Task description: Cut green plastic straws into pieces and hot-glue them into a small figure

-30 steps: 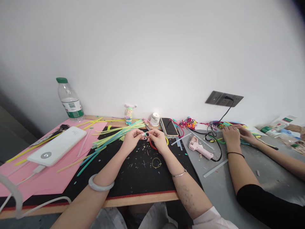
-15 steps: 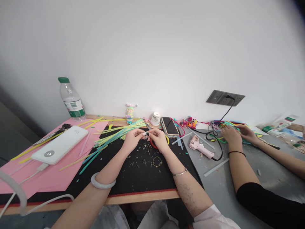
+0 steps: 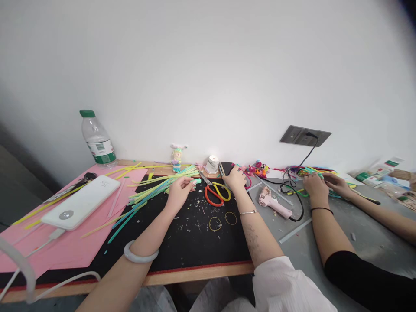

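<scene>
My left hand (image 3: 180, 191) is closed in a pinch on a small mint-green piece (image 3: 197, 180), held above the black mat; its exact kind is too small to make out. My right hand (image 3: 235, 179) reaches over the phone (image 3: 226, 167) at the back of the mat, fingers spread and partly covering it. Scissors (image 3: 214, 200) with one red and one yellow handle loop lie between my hands. Left of my left hand is a loose bundle of green, yellow and teal pipe cleaners (image 3: 143, 196). Two thin rings (image 3: 215, 223) lie on the mat.
Pink sheets (image 3: 94, 234) carry a white power bank (image 3: 81, 201) with a cable. A bottle (image 3: 97, 141), figurine (image 3: 176, 158) and white cup (image 3: 212, 164) stand along the wall. To the right are a pink glue gun (image 3: 274, 202) and a co-worker's hands (image 3: 316, 190).
My right hand has left my left hand and moved right and away, onto the phone. My left hand keeps the small piece. The scissors and a second ring are now uncovered.
</scene>
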